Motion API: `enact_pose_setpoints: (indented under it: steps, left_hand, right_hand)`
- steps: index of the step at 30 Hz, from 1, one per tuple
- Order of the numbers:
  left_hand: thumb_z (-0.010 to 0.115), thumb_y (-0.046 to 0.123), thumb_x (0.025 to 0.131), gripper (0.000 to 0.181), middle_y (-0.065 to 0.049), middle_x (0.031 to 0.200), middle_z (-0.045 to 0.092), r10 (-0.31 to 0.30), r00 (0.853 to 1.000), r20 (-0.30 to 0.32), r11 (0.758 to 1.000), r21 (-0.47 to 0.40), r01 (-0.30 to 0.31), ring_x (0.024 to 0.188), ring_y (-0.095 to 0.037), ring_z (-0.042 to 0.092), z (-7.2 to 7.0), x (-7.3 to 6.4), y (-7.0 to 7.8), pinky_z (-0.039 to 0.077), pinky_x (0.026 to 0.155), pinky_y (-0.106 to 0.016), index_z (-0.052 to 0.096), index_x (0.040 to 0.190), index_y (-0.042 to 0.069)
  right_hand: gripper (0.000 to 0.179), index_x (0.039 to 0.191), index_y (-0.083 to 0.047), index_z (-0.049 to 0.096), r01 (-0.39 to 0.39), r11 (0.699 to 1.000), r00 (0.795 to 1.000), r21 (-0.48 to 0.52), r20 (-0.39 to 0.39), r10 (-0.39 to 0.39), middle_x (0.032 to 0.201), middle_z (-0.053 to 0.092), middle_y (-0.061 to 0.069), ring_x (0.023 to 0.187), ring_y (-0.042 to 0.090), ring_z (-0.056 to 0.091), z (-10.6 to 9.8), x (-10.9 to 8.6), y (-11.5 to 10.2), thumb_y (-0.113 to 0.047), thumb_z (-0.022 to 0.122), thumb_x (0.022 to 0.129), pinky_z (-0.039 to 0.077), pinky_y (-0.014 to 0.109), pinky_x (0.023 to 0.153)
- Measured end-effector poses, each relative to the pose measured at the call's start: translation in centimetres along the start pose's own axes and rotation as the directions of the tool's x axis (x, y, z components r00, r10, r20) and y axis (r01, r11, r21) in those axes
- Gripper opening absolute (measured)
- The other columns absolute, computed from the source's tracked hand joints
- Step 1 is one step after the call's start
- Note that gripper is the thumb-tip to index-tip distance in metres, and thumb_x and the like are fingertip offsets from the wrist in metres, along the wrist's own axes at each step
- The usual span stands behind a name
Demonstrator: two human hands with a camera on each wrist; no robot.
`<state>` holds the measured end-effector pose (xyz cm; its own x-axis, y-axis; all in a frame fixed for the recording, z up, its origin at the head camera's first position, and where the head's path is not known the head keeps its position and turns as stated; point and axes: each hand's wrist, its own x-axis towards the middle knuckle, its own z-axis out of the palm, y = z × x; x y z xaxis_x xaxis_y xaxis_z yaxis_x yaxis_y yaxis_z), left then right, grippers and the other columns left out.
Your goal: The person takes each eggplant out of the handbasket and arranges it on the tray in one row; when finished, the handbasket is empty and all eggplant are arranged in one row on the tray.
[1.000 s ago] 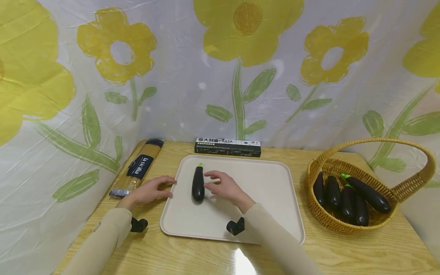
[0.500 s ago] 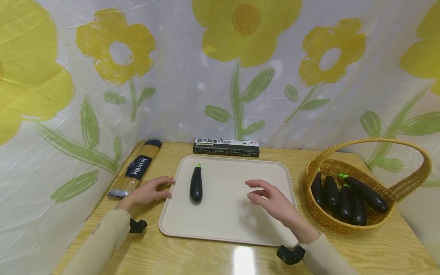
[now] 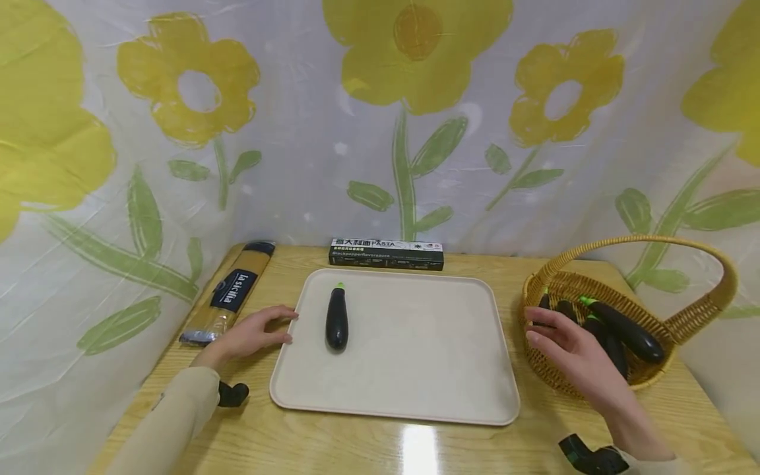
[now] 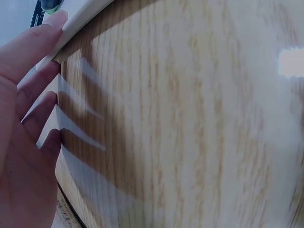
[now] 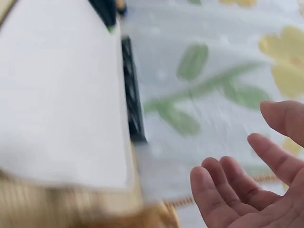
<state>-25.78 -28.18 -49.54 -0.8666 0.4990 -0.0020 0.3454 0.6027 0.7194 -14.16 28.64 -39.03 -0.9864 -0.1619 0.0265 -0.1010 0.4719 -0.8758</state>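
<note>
One eggplant (image 3: 336, 321) with a green stem lies lengthwise on the left part of a pale rectangular tray (image 3: 427, 356). My left hand (image 3: 252, 334) is at the tray's left rim, its fingers loosely bent and holding nothing. In the left wrist view its fingertips (image 4: 58, 21) are right by the tray's edge. My right hand (image 3: 570, 356) is over the near left side of a wicker basket (image 3: 549, 369), thumb and fingers apart with nothing between them. Several eggplants (image 3: 629, 330) lie in that basket, some partly hidden behind the right hand.
A pack of spaghetti (image 3: 231, 290) lies on the wooden table (image 3: 332, 445) left of the tray. Behind the tray stands a dark pasta box (image 3: 386, 254). The basket's tall handle (image 3: 659, 239) arches over it. A flower-printed curtain (image 3: 297, 165) closes off the back and left.
My right hand has moved right, from beside the eggplant on the tray across to the basket. The left hand and that eggplant have stayed in place; the head view has shifted slightly.
</note>
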Motion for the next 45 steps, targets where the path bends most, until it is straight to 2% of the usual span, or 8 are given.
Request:
enact_pose_setpoints:
  steps: [2,7,10,14,17,29,34,45]
  left_hand:
    - [0.071,0.024,0.091,0.045,-0.021,0.140,0.050,0.015,1.000,0.000,1.000,0.008,-0.015,0.136,-0.043,0.036,-0.1,0.0,0.1,0.028,0.110,-0.061,0.058,0.131,0.005]
    - [0.072,0.023,0.090,0.045,-0.021,0.140,0.050,0.013,1.000,-0.004,1.000,0.011,-0.013,0.135,-0.043,0.038,-0.2,-0.1,0.2,0.029,0.110,-0.062,0.059,0.130,0.006]
    - [0.072,0.023,0.090,0.045,-0.021,0.140,0.049,0.008,1.000,-0.004,1.000,0.009,-0.008,0.135,-0.043,0.037,-0.2,-0.1,0.2,0.029,0.109,-0.062,0.059,0.130,0.006]
    - [0.072,0.023,0.090,0.045,-0.021,0.141,0.049,0.004,1.000,-0.004,1.000,-0.003,-0.004,0.135,-0.043,0.037,-0.2,-0.1,0.4,0.028,0.110,-0.061,0.059,0.130,0.006]
    - [0.072,0.023,0.090,0.045,-0.021,0.141,0.049,0.006,1.000,-0.002,1.000,-0.005,-0.006,0.135,-0.043,0.037,-0.2,-0.1,0.5,0.028,0.110,-0.061,0.059,0.130,0.005]
    - [0.071,0.026,0.091,0.046,-0.019,0.142,0.048,-0.020,1.000,0.007,1.000,0.003,0.020,0.136,-0.041,0.036,0.0,0.1,0.0,0.028,0.111,-0.059,0.058,0.132,0.007]
    - [0.071,0.025,0.091,0.046,-0.019,0.142,0.049,-0.018,1.000,0.001,1.000,-0.002,0.018,0.136,-0.042,0.037,0.0,0.1,-0.2,0.029,0.111,-0.060,0.058,0.131,0.008]
    - [0.071,0.026,0.091,0.046,-0.019,0.141,0.050,-0.002,1.000,-0.008,1.000,0.026,0.002,0.135,-0.042,0.038,-0.1,0.0,0.0,0.030,0.109,-0.061,0.059,0.131,0.007]
  right_hand:
    - [0.055,0.148,-0.008,0.038,-0.010,1.000,1.000,-0.021,-0.021,0.009,0.141,0.047,0.012,0.110,-0.008,0.054,-1.6,-0.1,0.5,-0.034,0.053,0.102,0.050,0.015,0.085]
    - [0.057,0.151,-0.004,0.032,0.008,1.000,0.997,-0.015,-0.079,-0.009,0.136,0.044,-0.005,0.106,-0.009,0.056,-5.3,0.6,2.4,-0.030,0.051,0.103,0.050,0.013,0.084]
    - [0.060,0.152,0.001,0.026,0.019,0.999,0.997,-0.027,-0.077,-0.021,0.142,0.040,0.008,0.107,-0.013,0.053,-7.1,1.5,3.4,-0.028,0.048,0.104,0.050,0.012,0.085]
    - [0.067,0.152,0.006,0.019,-0.033,0.996,0.999,-0.078,-0.037,0.030,0.149,0.027,0.033,0.103,-0.018,0.046,-8.9,3.0,4.5,-0.034,0.045,0.105,0.049,0.010,0.083]
    - [0.071,0.152,0.006,0.017,-0.083,0.992,0.996,-0.090,-0.016,0.082,0.149,0.025,0.037,0.100,-0.019,0.045,-9.8,3.9,5.4,-0.039,0.044,0.104,0.050,0.011,0.081]
    - [0.076,0.151,0.011,0.009,-0.194,0.980,0.978,-0.048,0.066,0.197,0.151,0.016,0.039,0.094,-0.016,0.048,-12.2,6.6,8.7,-0.040,0.042,0.105,0.055,0.025,0.086]
    - [0.077,0.152,0.010,0.008,-0.200,0.980,0.977,-0.001,0.074,0.200,0.151,0.015,0.038,0.092,-0.017,0.050,-12.4,7.3,8.5,-0.039,0.043,0.104,0.054,0.025,0.089]
    - [0.079,0.152,0.009,0.009,-0.218,0.974,0.972,-0.066,0.080,0.223,0.151,0.017,0.039,0.090,-0.019,0.046,-12.0,8.3,7.8,-0.043,0.042,0.104,0.054,0.025,0.089]
